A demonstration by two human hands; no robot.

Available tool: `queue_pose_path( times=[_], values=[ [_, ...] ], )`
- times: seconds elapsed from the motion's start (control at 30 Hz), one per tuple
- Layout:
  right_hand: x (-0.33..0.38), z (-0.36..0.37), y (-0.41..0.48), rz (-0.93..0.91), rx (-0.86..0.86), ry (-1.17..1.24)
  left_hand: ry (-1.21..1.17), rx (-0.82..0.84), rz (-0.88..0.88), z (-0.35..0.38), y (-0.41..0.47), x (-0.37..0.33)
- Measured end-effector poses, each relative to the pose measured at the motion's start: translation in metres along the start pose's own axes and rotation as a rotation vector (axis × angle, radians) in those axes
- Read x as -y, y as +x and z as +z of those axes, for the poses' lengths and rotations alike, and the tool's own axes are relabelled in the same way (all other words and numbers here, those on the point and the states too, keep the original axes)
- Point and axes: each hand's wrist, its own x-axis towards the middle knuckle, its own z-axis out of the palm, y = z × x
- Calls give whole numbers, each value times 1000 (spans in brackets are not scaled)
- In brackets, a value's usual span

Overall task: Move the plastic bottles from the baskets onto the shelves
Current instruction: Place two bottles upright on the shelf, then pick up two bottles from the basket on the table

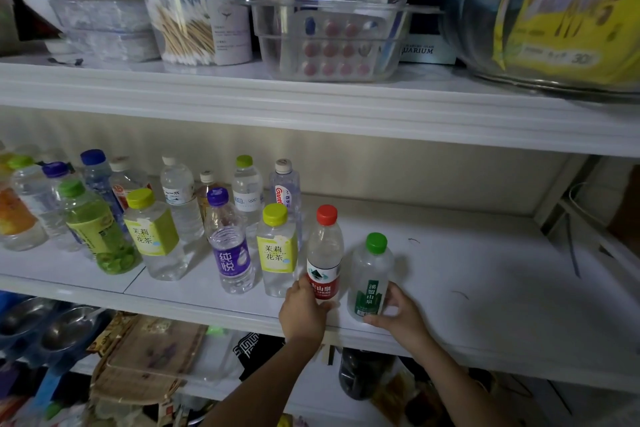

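Shelf (485,270) already holds many bottles (230,253). Left hand (303,312) curls fingers round red-cap bottle (325,253), right hand (401,317) round green-cap bottle (369,277) beside it. Baskets unseen.

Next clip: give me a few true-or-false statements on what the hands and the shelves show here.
1. The left hand grips the red-capped bottle. True.
2. The green-capped bottle lies on its side. False: it stands upright on the middle shelf, held by the right hand.
3. Cotton swabs sit on the upper shelf. True.
4. The other bottles stand to the right of the held pair. False: they stand to its left.
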Motion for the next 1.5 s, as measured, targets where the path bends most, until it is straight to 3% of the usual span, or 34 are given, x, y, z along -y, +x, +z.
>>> queue_pose_path(
  times=[0.17,0.3,0.37,0.5,0.63,0.9,1.17,1.3,1.5],
  values=[
    [-2,2,-5,-37,-4,-110,28,4,35,3,-2,3],
    [-27,1,-26,-162,-238,-723,-31,70,173,0,-16,24],
    [-53,-1,-49,-185,-313,-825,107,61,328,-7,-30,46],
    [-76,1,-94,-205,-284,-987,417,82,531,-29,-51,111],
    [-59,51,-103,-209,-156,-1009,575,148,562,-77,-65,178],
    [24,287,-144,-460,263,-1123,704,-14,192,-231,-140,338],
    [119,554,-256,-1053,529,-1064,668,-293,-404,-383,-313,519],
    [132,647,-310,-1227,762,-1022,628,-372,-694,-420,-399,561],
    [149,729,-394,-1446,1036,-989,606,-456,-1002,-429,-483,592]
  ],
)
